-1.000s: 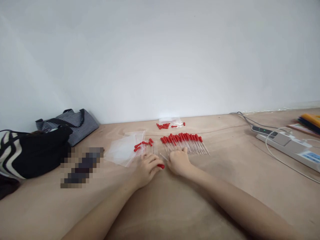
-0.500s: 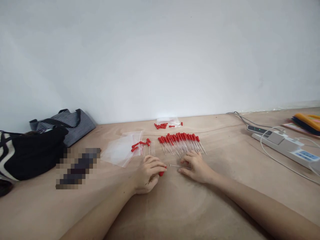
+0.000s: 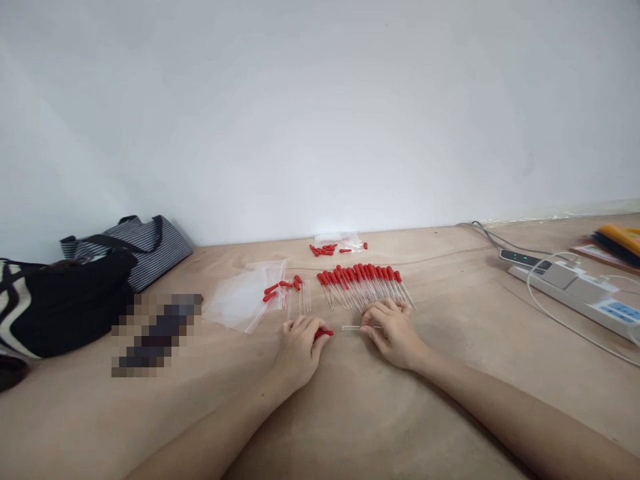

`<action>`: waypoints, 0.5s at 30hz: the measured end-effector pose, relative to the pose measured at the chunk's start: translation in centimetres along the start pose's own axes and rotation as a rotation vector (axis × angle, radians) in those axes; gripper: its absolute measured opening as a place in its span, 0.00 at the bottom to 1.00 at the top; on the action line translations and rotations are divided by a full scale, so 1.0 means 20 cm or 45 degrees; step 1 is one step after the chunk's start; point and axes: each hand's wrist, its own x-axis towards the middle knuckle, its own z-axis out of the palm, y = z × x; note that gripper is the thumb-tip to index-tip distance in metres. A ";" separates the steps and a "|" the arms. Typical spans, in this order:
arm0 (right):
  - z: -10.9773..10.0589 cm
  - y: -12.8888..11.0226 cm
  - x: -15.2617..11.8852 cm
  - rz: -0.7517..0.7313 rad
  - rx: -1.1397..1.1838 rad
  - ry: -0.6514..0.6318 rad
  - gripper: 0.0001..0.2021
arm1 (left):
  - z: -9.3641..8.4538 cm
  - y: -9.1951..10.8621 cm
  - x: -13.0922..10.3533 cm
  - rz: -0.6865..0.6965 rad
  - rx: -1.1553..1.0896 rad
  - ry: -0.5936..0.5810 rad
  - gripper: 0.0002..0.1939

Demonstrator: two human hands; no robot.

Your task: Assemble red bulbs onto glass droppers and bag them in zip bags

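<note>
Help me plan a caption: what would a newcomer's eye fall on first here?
Probably the fanned row of thin clear tubes with bright red bulbs, on the brown table beyond the right hand. Then a small red bulb held in the left hand, nearer the viewer, faces a slim clear tube in the right hand across a gap.

The red bulbs (image 3: 371, 271) look like rubber or soft plastic, smooth with a slight sheen. The slim tubes (image 3: 352, 327) are clear and smooth; whether glass or hard plastic cannot be told. The flat bags (image 3: 233, 303) are thin, translucent plastic film, faintly glossy. Wood-like grain runs across the desk (image 3: 350, 413), whose smooth surface has a soft sheen. The wall (image 3: 320, 120) behind is smooth and matt. The striped bag (image 3: 173, 247) and black bag (image 3: 75, 303) look like matt cloth; the power strip (image 3: 565, 287) is smooth, hard plastic.
</note>
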 end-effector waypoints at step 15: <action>0.04 -0.06 -0.01 -0.131 0.173 0.057 0.11 | 0.02 -0.01 0.00 0.049 -0.072 0.067 0.07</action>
